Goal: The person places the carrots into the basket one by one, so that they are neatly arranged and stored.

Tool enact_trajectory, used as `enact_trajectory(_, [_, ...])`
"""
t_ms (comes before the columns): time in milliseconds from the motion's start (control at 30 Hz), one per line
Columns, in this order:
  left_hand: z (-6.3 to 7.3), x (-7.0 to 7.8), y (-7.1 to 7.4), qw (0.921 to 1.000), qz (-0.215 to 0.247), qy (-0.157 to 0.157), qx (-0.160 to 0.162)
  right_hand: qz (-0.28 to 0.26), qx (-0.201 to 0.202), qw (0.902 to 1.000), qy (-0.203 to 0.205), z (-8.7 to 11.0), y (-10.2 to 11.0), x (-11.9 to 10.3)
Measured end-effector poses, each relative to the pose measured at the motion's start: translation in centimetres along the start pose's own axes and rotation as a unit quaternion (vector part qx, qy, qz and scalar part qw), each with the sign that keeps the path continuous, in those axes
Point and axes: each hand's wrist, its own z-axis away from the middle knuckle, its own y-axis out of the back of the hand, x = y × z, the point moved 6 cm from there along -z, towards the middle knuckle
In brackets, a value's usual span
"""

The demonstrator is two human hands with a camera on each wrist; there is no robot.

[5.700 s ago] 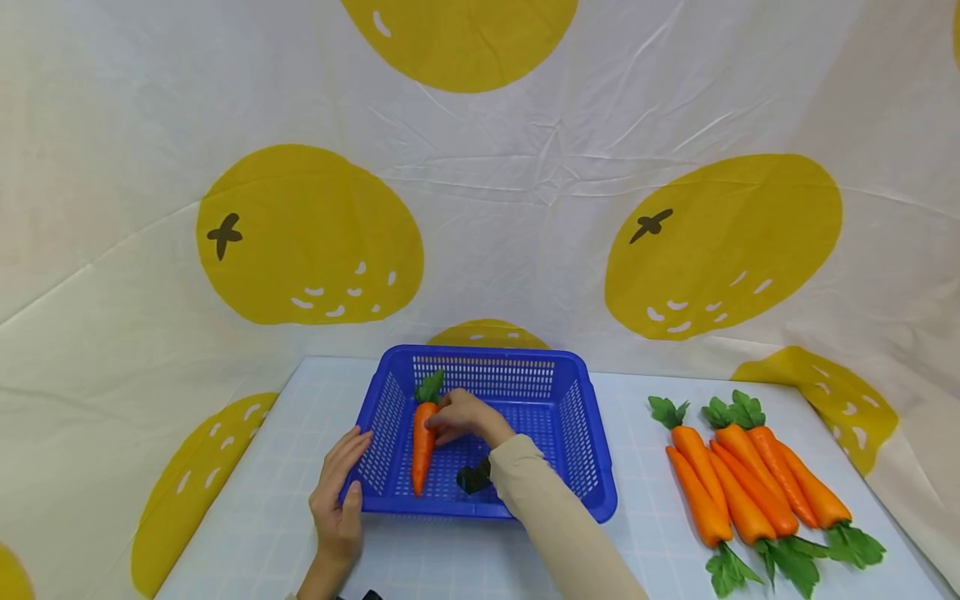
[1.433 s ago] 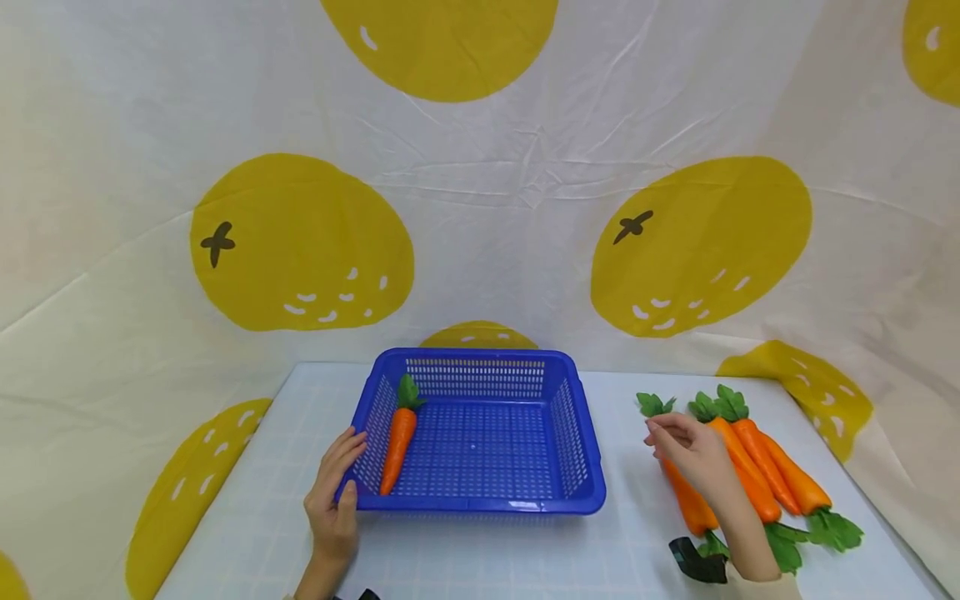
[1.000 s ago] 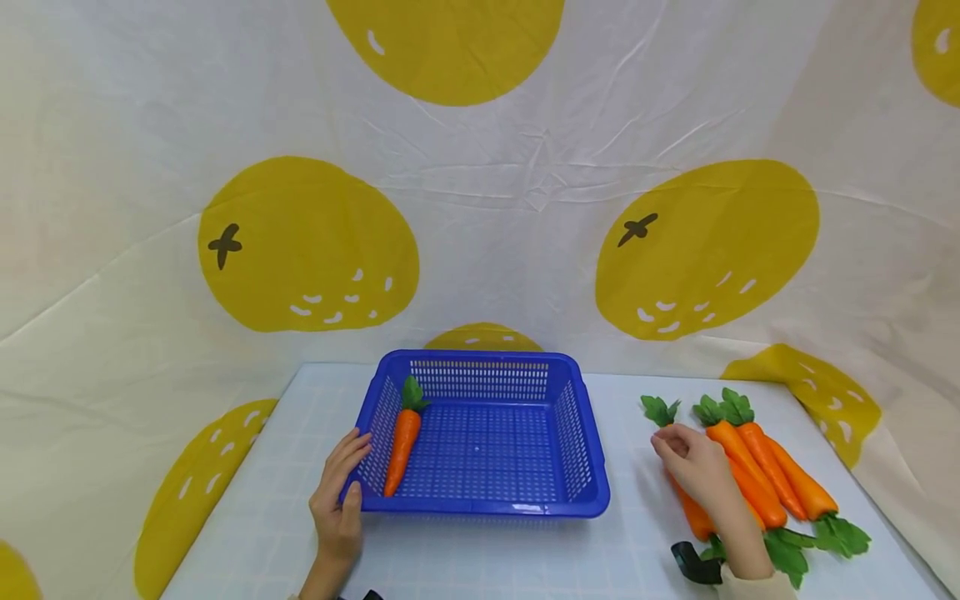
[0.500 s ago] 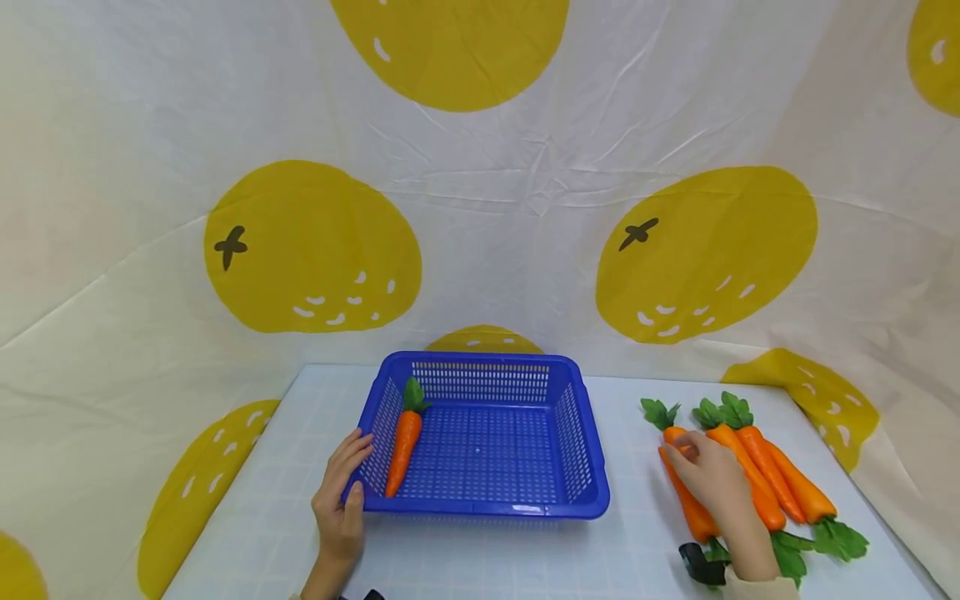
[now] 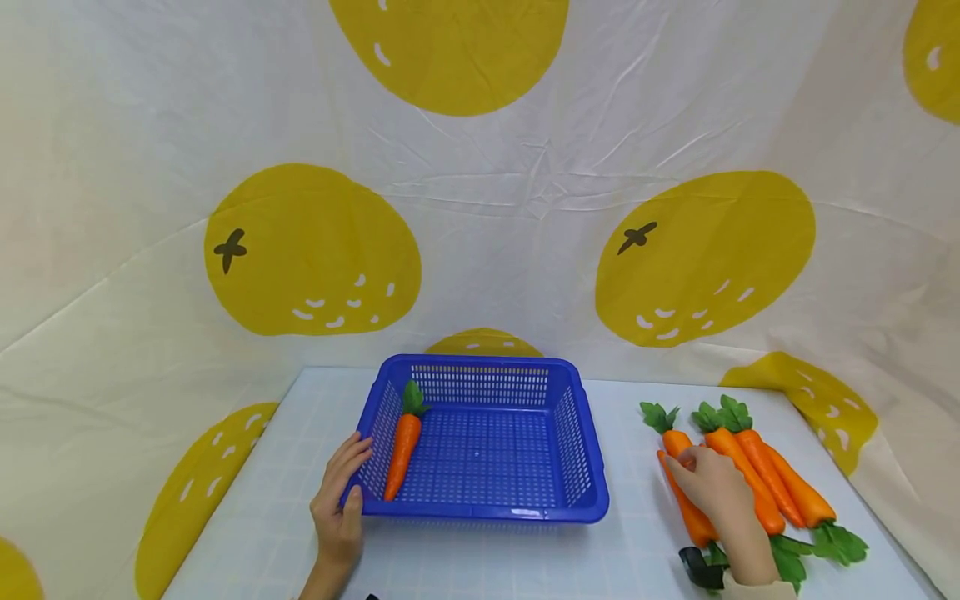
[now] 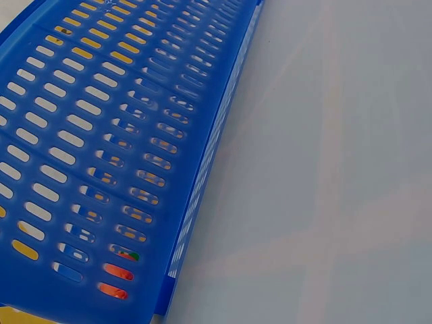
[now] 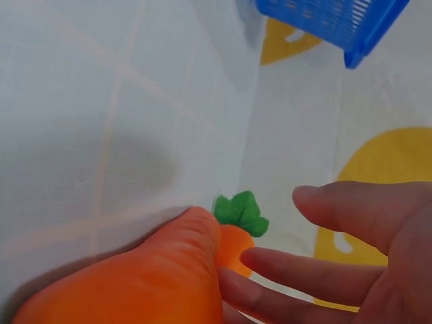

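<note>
The left hand (image 5: 337,508) lay spread against the basket (image 5: 480,512); the right hand (image 5: 716,487), spread at the carrots (image 5: 688,510), probably needed to pinch just one, mid-body.

A blue, rectangular, slotted plastic basket (image 5: 487,511) stands on the table (image 5: 450,568), one orange, green-leaved carrot (image 5: 402,454) lying inside by its left wall; more such carrots (image 5: 772,477) lie bunched to its right.
</note>
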Motion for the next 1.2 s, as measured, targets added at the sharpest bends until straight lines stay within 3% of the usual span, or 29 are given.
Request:
enact_trajectory(333, [0.1, 0.1, 0.0, 0.9999, -0.006, 0.01, -0.003, -0.01, -0.036, 0.9993, -0.002, 0.1, -1.0, -0.6])
enact_trajectory(833, [0.0, 0.1, 0.0, 0.9999, -0.011, 0.011, -0.003, -0.021, -0.053, 0.9984, -0.001, -0.1, -2.3, -0.9])
enact_trajectory(1067, [-0.2, 0.2, -0.1, 0.9995, 0.017, -0.026, 0.009, -0.026, -0.046, 0.9986, 0.0, -0.1, -2.0, -1.0])
enact_trajectory(1200, [-0.2, 0.2, -0.1, 0.9993, 0.019, -0.029, 0.011, -0.046, -0.038, 0.9982, 0.007, -0.2, -1.8, -0.9])
